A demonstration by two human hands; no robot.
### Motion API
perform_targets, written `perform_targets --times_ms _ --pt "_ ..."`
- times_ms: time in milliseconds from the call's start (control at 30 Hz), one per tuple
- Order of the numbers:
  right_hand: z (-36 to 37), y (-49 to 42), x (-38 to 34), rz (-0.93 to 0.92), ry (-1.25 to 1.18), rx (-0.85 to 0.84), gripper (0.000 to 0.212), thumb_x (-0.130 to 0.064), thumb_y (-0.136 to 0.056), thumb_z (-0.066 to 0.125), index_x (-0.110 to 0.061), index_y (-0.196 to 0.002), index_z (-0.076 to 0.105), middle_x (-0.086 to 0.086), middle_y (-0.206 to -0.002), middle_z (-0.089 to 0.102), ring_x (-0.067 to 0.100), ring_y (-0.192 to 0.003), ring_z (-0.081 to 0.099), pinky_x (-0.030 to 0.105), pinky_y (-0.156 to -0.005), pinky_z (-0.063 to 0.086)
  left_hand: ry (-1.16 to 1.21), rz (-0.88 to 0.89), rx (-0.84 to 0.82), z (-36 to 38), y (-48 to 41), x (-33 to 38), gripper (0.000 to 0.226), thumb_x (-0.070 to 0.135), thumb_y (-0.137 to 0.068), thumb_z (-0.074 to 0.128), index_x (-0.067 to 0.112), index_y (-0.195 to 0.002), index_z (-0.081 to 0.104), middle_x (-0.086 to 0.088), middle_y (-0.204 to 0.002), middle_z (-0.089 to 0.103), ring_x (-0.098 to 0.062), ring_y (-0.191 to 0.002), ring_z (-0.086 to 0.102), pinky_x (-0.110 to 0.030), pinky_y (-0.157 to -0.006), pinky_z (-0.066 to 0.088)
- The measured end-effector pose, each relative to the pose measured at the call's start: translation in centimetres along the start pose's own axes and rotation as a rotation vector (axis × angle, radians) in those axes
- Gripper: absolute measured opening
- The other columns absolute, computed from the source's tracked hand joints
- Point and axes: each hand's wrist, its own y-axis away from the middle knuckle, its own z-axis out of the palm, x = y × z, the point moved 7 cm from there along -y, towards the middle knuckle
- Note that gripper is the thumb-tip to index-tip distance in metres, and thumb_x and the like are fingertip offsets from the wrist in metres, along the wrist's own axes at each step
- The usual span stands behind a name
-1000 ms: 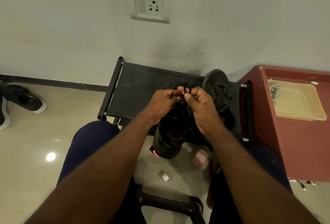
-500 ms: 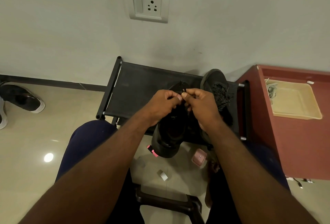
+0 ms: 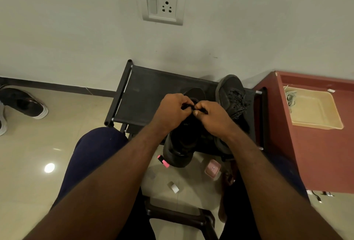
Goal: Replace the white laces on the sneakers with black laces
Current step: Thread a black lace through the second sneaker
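Black lace (image 3: pixel 188 107) pinched by left hand (image 3: pixel 175 112) and right hand (image 3: pixel 212 119) fingers; two black sneakers (image 3: pixel 232 96) on one rack (image 3: pixel 149 90).

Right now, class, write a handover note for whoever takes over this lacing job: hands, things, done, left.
Left hand: pinches the thin black lace over the near black fabric sneaker.
Right hand: pinches the same lace.
That sneaker rests on the black fabric rack; the second black sneaker leans at its right.
Done: second sneaker looks laced in black.
Left: finish lacing the near one, it seems.
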Motion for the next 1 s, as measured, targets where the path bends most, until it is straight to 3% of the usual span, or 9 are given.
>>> perform_targets --times_ms 100,233,300,367,533,700,800,900,1000 --pt "0.3 0.2 0.8 0.098 -0.318 -0.024 0.023 -0.008 -0.098 0.059 -0.016 -0.078 0.064 -0.002 -0.069 0.057 0.007 -0.061 0.048 0.024 -0.060 0.040 -0.129 0.007 -0.028 0.2 -0.6 -0.6 0.027 0.020 -0.086 0.071 0.018 -0.112 0.068 -0.001 -0.107 0.064 -0.017 -0.097 0.060 -0.039 -0.086 0.053" --pt "0.4 0.2 1.6 0.125 -0.520 -0.004 0.025 -0.009 -0.100 0.055 -0.016 -0.079 0.066 -0.002 -0.070 0.062 0.008 -0.062 0.050 0.023 -0.058 0.040 -0.094 -0.004 -0.093 0.5 -0.6 -1.2 0.059 0.035 -0.083 0.075 0.021 -0.136 0.052 0.001 -0.126 0.054 -0.013 -0.116 0.050 -0.028 -0.096 0.046" --pt "0.4 0.1 1.8 0.133 -0.552 0.021 0.022 -0.009 -0.100 0.055 -0.013 -0.082 0.067 0.001 -0.070 0.061 0.009 -0.061 0.049 0.024 -0.057 0.039 0.181 -0.083 -0.036 -0.1 -0.4 -1.0 0.053 0.040 -0.088 0.071 0.020 -0.133 0.054 0.002 -0.121 0.057 -0.009 -0.109 0.054 -0.011 -0.087 0.043" --pt "0.5 0.0 1.8 0.138 -0.567 0.046 0.026 -0.010 -0.101 0.055 -0.015 -0.077 0.065 -0.006 -0.063 0.058 0.007 -0.057 0.048 0.025 -0.055 0.038 0.421 -0.188 0.022 -0.8 -0.4 -0.8 0.037 0.041 -0.094 0.062 0.019 -0.125 0.059 0.002 -0.108 0.063 -0.010 -0.098 0.059 -0.011 -0.079 0.046" --pt "0.7 -0.2 2.0 0.150 -0.554 0.060 0.021 -0.011 -0.101 0.056 -0.013 -0.084 0.068 0.001 -0.067 0.057 0.009 -0.058 0.046 0.024 -0.054 0.039 0.124 -0.255 -0.189 0.5 0.0 -1.9 0.040 0.045 -0.094 0.061 0.007 -0.086 0.070 -0.007 -0.071 0.063 -0.014 -0.063 0.057 -0.027 -0.061 0.046" --pt "0.2 -0.3 1.7 0.110 -0.442 0.126 0.014 -0.013 -0.098 0.063 -0.016 -0.087 0.069 -0.005 -0.068 0.062 0.000 -0.052 0.050 0.019 -0.054 0.043 0.426 -0.372 -0.121 0.7 0.3 -2.7 0.023 0.020 -0.100 0.056 0.005 -0.090 0.069 0.005 -0.065 0.061 0.005 -0.047 0.051 -0.010 -0.050 0.041" --pt "-0.4 -0.2 1.9 0.091 -0.188 0.175 0.009 -0.017 -0.097 0.066 -0.016 -0.089 0.072 -0.009 -0.076 0.066 -0.005 -0.062 0.059 0.013 -0.061 0.044 0.375 -0.434 0.006 -0.2 0.3 -4.4 0.022 0.020 -0.100 0.057 0.011 -0.084 0.069 0.006 -0.068 0.063 0.008 -0.051 0.055 -0.013 -0.054 0.042" --pt "-0.9 0.4 3.3 0.140 0.028 0.190 0.013 -0.016 -0.099 0.063 -0.011 -0.092 0.073 0.000 -0.091 0.071 0.010 -0.084 0.064 0.023 -0.075 0.048 0.278 -0.482 0.068 -0.8 0.7 -6.3 0.022 0.023 -0.098 0.060 0.009 -0.083 0.069 0.003 -0.075 0.067 0.000 -0.065 0.062 -0.020 -0.062 0.046" --pt "-0.9 0.9 4.1 0.215 0.179 0.204 0.015 -0.015 -0.099 0.060 -0.011 -0.090 0.071 0.004 -0.089 0.069 0.020 -0.085 0.064 0.035 -0.078 0.053 0.191 -0.483 0.089 -1.3 1.1 -7.0 0.025 0.025 -0.098 0.060 0.005 -0.086 0.068 -0.002 -0.080 0.069 -0.010 -0.075 0.065 -0.022 -0.066 0.049"
